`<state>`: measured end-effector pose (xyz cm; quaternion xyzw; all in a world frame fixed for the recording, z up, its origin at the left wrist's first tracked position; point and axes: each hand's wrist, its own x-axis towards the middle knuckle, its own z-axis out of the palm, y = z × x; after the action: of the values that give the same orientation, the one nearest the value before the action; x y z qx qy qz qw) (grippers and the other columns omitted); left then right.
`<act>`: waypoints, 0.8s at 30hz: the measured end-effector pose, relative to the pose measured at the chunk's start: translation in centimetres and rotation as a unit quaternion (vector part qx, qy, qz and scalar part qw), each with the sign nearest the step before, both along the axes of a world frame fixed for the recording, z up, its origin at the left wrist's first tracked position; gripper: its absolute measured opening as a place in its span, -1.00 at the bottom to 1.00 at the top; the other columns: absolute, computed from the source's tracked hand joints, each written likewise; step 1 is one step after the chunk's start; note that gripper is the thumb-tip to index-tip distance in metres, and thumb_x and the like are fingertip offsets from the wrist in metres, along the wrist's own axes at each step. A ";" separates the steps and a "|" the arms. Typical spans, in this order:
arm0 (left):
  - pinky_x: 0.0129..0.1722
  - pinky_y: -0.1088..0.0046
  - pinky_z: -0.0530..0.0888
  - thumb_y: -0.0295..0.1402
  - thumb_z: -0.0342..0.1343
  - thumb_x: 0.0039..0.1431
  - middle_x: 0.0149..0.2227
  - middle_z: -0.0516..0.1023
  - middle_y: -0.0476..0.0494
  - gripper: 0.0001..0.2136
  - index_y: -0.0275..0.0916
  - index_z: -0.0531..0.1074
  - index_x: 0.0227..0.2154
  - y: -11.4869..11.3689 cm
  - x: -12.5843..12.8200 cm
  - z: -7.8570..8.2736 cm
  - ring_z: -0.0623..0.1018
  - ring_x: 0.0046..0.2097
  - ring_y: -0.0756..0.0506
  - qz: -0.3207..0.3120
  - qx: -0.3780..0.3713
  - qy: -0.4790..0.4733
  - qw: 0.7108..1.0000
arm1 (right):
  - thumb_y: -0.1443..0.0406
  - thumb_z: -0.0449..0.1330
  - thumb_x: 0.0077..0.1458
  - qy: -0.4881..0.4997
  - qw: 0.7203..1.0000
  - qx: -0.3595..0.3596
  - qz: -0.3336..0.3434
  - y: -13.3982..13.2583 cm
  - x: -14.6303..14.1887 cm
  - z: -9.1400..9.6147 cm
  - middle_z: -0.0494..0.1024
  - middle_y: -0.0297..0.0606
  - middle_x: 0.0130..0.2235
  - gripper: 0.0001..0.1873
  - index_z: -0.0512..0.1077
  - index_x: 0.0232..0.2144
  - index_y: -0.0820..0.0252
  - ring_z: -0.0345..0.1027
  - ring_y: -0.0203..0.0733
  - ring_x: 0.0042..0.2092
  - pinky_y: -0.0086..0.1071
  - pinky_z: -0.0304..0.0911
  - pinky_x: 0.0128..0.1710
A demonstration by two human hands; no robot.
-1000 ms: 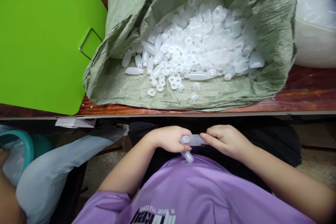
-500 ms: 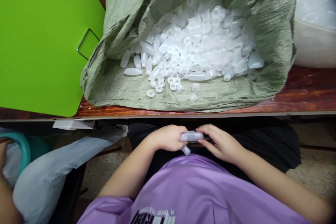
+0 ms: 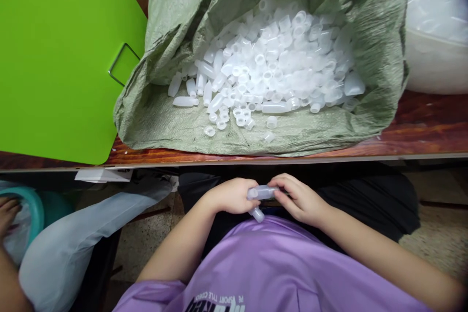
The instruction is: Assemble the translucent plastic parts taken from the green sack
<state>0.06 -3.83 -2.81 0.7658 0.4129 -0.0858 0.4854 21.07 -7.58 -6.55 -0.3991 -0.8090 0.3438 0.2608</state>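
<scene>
Over my lap, my left hand (image 3: 234,196) is closed round small translucent plastic bottles. One bottle (image 3: 262,192) lies level and points right out of my fist. A second bottle (image 3: 257,214) sticks out below it, tilted down and to the right. The thumb and fingertips of my right hand (image 3: 300,199) pinch the right end of the level bottle, hiding its tip. Beyond the table edge, a green woven sack (image 3: 175,131) lies with its mouth towards me, and a heap of loose white bottles and caps (image 3: 270,63) spills inside it.
A bright green board (image 3: 62,58) with a metal handle covers the table's left side. At the right stands a whitish container (image 3: 435,61) of clear plastic pieces. Lower left, a co-worker's hand (image 3: 8,212) is in a teal basin (image 3: 35,214), beside a leg in light trousers (image 3: 66,253).
My right fingers have closed in on the level bottle's end, and both hands have shifted slightly left. The co-worker's hand has come further into view over the basin.
</scene>
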 end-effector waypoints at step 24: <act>0.02 0.40 0.30 -0.30 0.01 0.10 -0.04 0.44 -0.19 -0.71 -0.23 0.35 -0.10 2.4 3.3 -4.2 0.42 -0.01 -0.16 0.097 0.159 0.106 0.977 | 0.16 -0.03 0.17 -0.196 0.967 -0.129 -0.099 2.1 1.5 1.3 0.53 -0.12 -0.19 -0.69 0.44 -0.21 0.15 0.42 -0.08 -0.19 -0.26 0.29 -0.18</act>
<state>3.35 -1.39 -7.05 0.7765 0.5422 -0.0519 0.3168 22.56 -5.50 -5.22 -0.5667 -0.7496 0.3333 0.0761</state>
